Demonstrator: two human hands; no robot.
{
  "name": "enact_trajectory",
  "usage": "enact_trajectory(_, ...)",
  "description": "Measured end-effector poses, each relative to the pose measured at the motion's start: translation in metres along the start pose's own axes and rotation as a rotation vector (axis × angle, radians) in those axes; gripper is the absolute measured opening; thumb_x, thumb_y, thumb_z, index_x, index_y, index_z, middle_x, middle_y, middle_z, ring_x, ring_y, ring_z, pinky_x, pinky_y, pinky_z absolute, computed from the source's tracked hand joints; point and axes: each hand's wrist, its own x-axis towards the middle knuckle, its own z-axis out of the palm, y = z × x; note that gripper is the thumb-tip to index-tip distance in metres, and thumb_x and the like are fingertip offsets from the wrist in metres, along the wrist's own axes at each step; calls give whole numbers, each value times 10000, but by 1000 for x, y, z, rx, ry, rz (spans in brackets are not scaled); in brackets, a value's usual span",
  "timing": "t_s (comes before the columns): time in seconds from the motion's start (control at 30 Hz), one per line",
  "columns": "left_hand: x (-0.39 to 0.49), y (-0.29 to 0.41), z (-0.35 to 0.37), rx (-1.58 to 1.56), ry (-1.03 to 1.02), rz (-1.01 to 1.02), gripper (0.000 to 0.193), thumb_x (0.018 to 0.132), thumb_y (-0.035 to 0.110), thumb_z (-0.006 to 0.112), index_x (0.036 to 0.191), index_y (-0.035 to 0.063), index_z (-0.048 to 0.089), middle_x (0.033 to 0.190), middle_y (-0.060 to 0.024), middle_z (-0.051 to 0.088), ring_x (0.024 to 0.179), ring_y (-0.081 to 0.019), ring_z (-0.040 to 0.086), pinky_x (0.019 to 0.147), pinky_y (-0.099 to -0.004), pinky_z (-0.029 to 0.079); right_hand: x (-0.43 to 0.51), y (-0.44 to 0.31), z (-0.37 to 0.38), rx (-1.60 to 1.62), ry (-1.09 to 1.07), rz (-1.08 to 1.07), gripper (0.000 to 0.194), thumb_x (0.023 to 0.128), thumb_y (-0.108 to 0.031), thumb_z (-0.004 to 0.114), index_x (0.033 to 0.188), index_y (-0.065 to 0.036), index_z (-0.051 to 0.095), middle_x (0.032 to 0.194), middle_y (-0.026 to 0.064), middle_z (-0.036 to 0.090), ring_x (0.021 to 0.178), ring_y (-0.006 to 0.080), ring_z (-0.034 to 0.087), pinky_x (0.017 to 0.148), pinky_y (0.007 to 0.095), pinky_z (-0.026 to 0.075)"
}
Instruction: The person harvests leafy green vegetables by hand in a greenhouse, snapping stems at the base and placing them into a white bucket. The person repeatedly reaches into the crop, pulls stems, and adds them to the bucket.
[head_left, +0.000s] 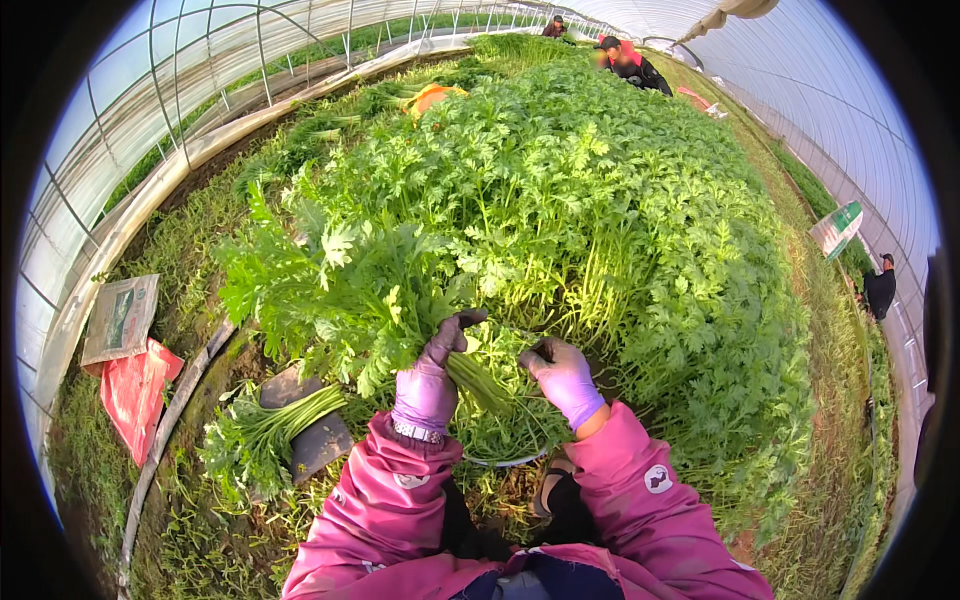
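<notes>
My left hand (433, 375), in a dirt-darkened purple glove, is closed around a bunch of leafy greens (375, 277). They look like garland chrysanthemum. Its leaves fan out to the upper left and the cut stems (478, 382) point down to the right. My right hand (561, 373), gloved the same way, is just right of those stem ends with its fingers curled in. Whether anything thin sits between those fingertips cannot be made out. Below both hands is a pale-rimmed basin (511, 460) with loose leaves and stems (517, 431) in it.
A cut bunch (300, 416) lies across a dark flat board (322, 448) at left. Standing greens (600, 187) fill the ground ahead. A printed sack (122, 319), a red bag (141, 394) and a long strip (176, 420) lie farther left. Other people (634, 67) crouch among the far plants.
</notes>
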Motion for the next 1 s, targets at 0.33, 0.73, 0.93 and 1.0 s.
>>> enact_trajectory(0.33, 4, -9, -1, -154, -195, -186, 437, 972, 348, 529, 1167, -30, 632, 760, 34, 468, 830, -97, 486, 863, -260, 389, -20, -15, 34, 692, -150, 4, 222, 865, -209, 724, 916, -11, 639, 736, -25, 587, 616, 81, 494, 585, 241, 414)
enact_trajectory(0.73, 26, -61, -23, -291, -28, -40, 203, 939, 229, 594, 962, 28, 604, 804, -59, 571, 759, -173, 560, 694, -302, 451, -15, 27, 32, 43, -199, -296, 838, 655, -183, 848, 1362, -10, 431, 1264, 190, 570, 1108, 285, 605, 963, 355, 467)
enact_trajectory(0.93, -1, 2, -27, -805, 19, -175, 233, 919, 259, 623, 795, 81, 538, 707, -37, 519, 706, -182, 504, 702, -308, 423, -14, -2, 79, 226, -278, -106, 441, 746, -63, 776, 1145, 15, 606, 1004, 111, 703, 875, 175, 656, 779, 292, 520)
enact_trajectory(1.0, -9, 25, -57, -746, -79, -101, 290, 928, 326, 592, 782, 81, 535, 723, -37, 534, 777, -195, 505, 843, -346, 411, -8, -19, 91, 117, -349, -28, 413, 758, -54, 765, 1135, 16, 612, 971, 102, 706, 851, 174, 658, 768, 296, 526)
